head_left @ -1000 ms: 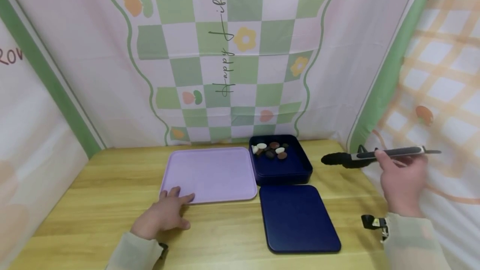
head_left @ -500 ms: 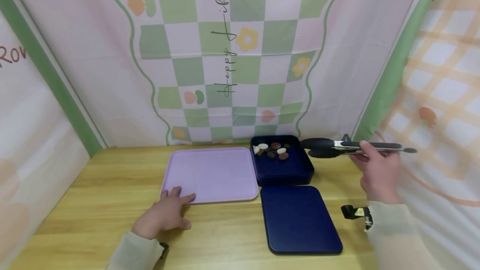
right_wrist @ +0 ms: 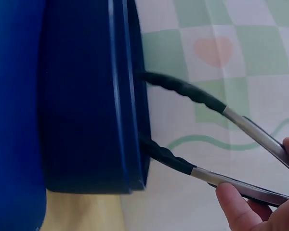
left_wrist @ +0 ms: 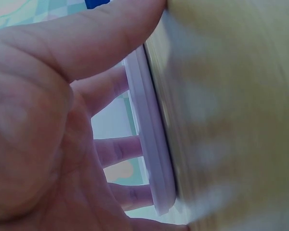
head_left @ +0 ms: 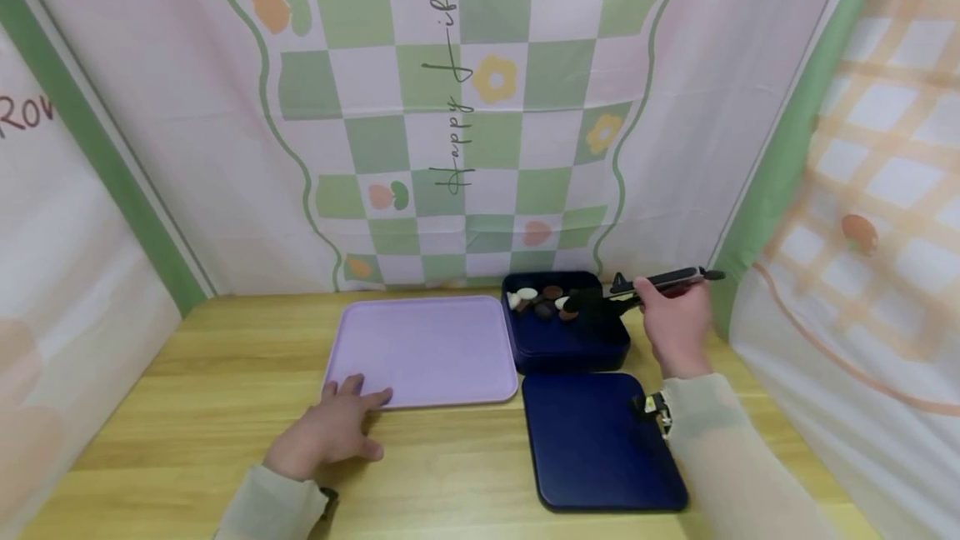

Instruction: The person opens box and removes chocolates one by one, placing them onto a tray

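My right hand (head_left: pixel 678 325) grips a pair of metal tongs (right_wrist: pixel 250 130) with black tips. In the right wrist view the tongs' arms stand apart, and their tips dip behind the rim of a dark blue box (right_wrist: pixel 86 96). Several white, brown and black pebble-like pieces (head_left: pixel 528 294) lie inside the box (head_left: pixel 570 352), towards its back left; the tongs partly cover some. Fingers spread, my left hand (head_left: pixel 326 432) rests on the near left edge of a lilac tray (head_left: pixel 427 348). The left wrist view shows the fingertips over the tray's rim (left_wrist: pixel 151 130) and the thumb outside it.
A dark blue square lid (head_left: pixel 592 448) lies flat in front of the box, partly under the right wrist. The wooden table (head_left: pixel 165 432) runs back to a checked fabric curtain (head_left: pixel 487 132). Other curtains hang on the left and right.
My right hand has carried the tongs leftward from beside the box until their tips are in it, near the pebble-like pieces. The left hand stays on the tray.
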Motion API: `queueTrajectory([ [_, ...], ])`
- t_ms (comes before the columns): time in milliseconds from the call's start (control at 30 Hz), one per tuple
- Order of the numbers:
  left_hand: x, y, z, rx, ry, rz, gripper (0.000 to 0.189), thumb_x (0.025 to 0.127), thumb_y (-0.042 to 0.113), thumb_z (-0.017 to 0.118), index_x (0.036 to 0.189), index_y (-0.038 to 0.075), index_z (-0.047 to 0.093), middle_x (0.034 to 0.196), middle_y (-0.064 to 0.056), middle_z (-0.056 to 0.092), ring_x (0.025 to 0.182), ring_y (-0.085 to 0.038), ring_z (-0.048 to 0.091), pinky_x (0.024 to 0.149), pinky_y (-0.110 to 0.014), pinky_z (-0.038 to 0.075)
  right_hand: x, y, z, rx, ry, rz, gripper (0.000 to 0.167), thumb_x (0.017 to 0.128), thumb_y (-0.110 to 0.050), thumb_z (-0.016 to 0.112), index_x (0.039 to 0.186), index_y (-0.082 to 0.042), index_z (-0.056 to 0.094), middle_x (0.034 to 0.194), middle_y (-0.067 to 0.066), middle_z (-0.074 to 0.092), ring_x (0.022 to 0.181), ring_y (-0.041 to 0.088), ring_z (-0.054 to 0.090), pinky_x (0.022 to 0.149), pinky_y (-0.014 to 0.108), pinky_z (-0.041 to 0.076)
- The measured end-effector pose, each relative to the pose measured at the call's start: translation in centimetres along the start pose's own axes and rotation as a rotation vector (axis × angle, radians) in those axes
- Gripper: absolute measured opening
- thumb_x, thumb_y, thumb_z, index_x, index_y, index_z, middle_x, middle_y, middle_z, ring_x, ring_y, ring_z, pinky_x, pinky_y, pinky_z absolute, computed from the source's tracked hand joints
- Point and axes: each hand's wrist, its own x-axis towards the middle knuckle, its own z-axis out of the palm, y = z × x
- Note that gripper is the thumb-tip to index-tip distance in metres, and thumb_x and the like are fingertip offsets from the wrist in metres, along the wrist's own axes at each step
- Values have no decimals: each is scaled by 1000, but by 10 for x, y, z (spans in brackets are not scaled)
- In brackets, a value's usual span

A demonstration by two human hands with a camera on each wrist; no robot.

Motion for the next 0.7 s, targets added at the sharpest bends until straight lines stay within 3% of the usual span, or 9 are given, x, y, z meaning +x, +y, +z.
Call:
queueTrajectory([
  [100, 0, 0, 0, 6, -1, -1, 82, 72, 32, 87, 146, 19, 53, 153, -32, 27, 133, -66, 17, 92, -84, 26, -2, 1, 6, -76, 6, -25, 56, 88, -26, 76, 129, -11, 41, 102, 6, 59, 79, 20, 62, 66, 23, 54],
  [400, 1, -1, 0, 11, 0, -2, 82, 72, 32, 87, 146, 19, 53, 153, -32, 27, 134, -65, 17, 92, -84, 26, 0, 6, 14, -96, -6, -45, 52, 90, -23, 74, 130, -9, 43, 107, 7, 58, 84, 18, 61, 72, 25, 54],
  [567, 1, -1, 1, 7, -5, -7, 82, 73, 31, 87, 146, 19, 53, 153, -32, 26, 134, -65, 17, 93, -83, 25, 3, 12, 17, -100, -11, -36, 46, 90, -22, 73, 125, -8, 45, 99, 7, 60, 78, 26, 65, 66, 25, 55],
  [700, 0, 0, 0, 5, -3, -5, 82, 73, 31, 87, 146, 19, 53, 153, -32, 26, 134, -65, 17, 94, -83, 25, 5, 12, 17, -46, -15, 0, 47, 91, -19, 72, 127, -9, 44, 103, 7, 59, 89, 31, 66, 72, 29, 58],
])
